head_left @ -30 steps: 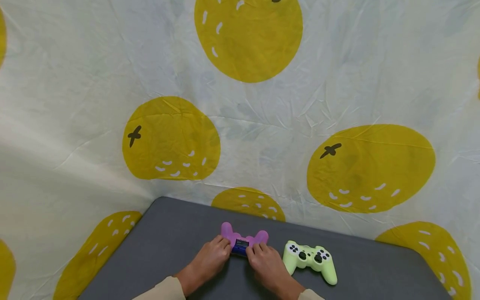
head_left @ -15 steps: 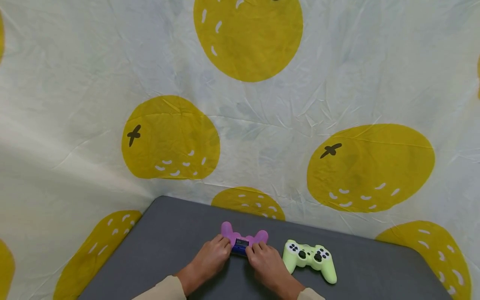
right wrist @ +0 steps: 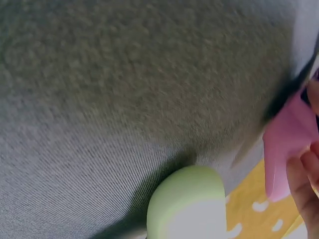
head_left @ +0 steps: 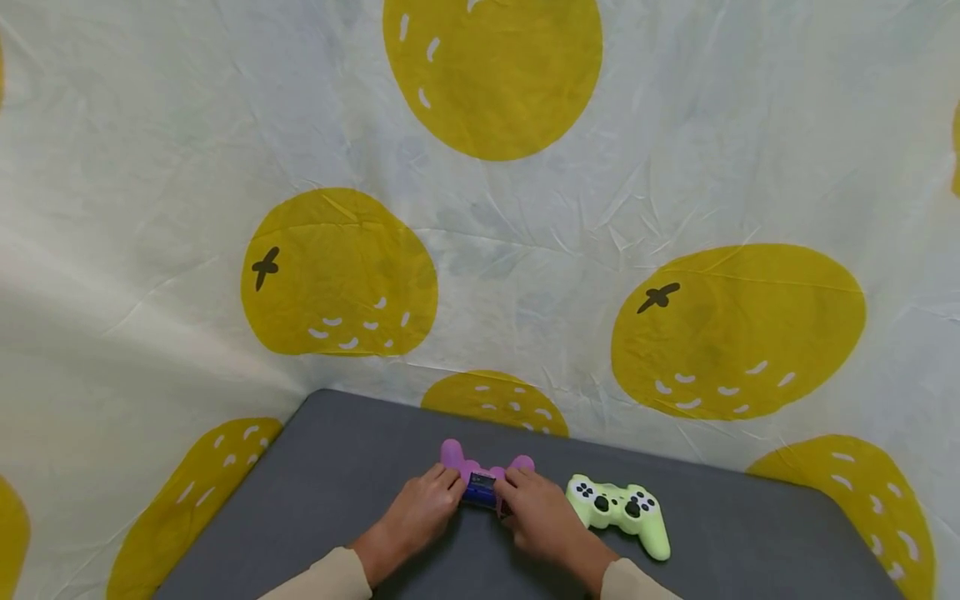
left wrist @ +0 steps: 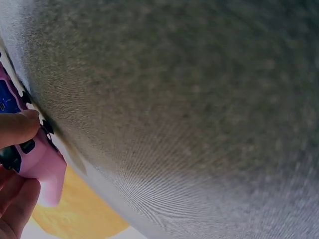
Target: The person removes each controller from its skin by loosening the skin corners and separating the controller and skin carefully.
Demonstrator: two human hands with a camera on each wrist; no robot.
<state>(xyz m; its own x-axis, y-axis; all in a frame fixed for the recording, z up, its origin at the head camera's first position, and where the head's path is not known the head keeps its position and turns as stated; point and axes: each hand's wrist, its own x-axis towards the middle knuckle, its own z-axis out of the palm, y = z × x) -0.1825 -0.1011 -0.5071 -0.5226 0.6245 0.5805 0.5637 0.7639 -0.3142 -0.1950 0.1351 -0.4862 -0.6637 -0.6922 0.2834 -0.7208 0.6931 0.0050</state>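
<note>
A pink game controller (head_left: 471, 469) is held just over the grey table, its two grips pointing away and a dark blue panel facing up at its middle. My left hand (head_left: 422, 507) grips one end; in the left wrist view the thumb (left wrist: 20, 128) presses near the black shoulder buttons, with fingers curled beneath. On the other end my right hand (head_left: 542, 510) pinches the pink body, which shows at the right edge of the right wrist view. Black buttons peek out along its underside. Right of that hand lies a pale green game controller (head_left: 619, 506), sticks up, partly behind the wrist.
The dark grey table (head_left: 720, 533) reaches back to a white cloth (head_left: 525, 308) printed with large yellow fruits. This cloth hangs along the back and left side. In the right wrist view a pale green grip (right wrist: 189, 209) stands close by.
The right hand has shifted slightly up along the pink controller, so its near right corner now shows. The left hand keeps its hold; the whole view has drifted a little.
</note>
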